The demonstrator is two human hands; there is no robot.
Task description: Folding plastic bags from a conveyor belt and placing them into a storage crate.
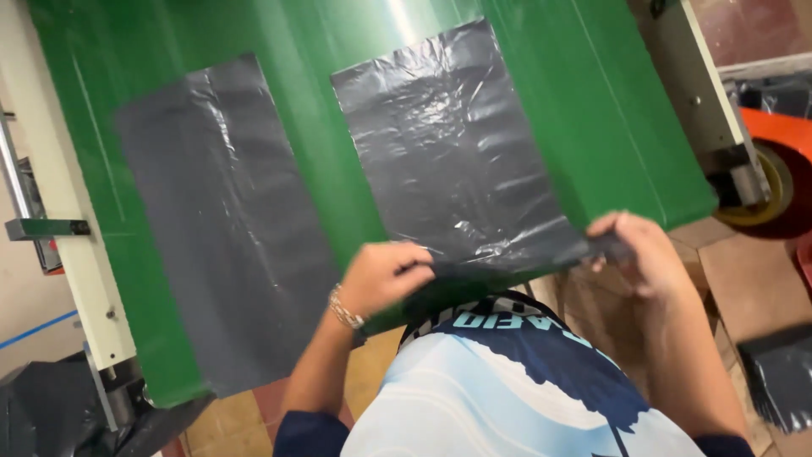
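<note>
**Bag Pickup at Belt Edge: Slip and Snag Hazards**

The left hand (pixel 385 275) pinched the near left corner of a dark plastic bag (pixel 452 152), fingers closed on the film. The right hand (pixel 639 254) gripped the near right corner the same way, at 3 o'clock from the left hand. The bag lay flat on the green belt (pixel 592 101), its near edge overhanging the belt end between the hands.

Judged risks: the thin, wrinkled film could slip out of a two-corner pinch, or stretch and tear if one hand pulled harder than the other. A second dark bag (pixel 224 228) lay at 9 o'clock, close beside the first and not touching it; it hung past the belt end and could slide off. The orange wheel (pixel 774 182) at 3 o'clock could catch trailing film.
</note>
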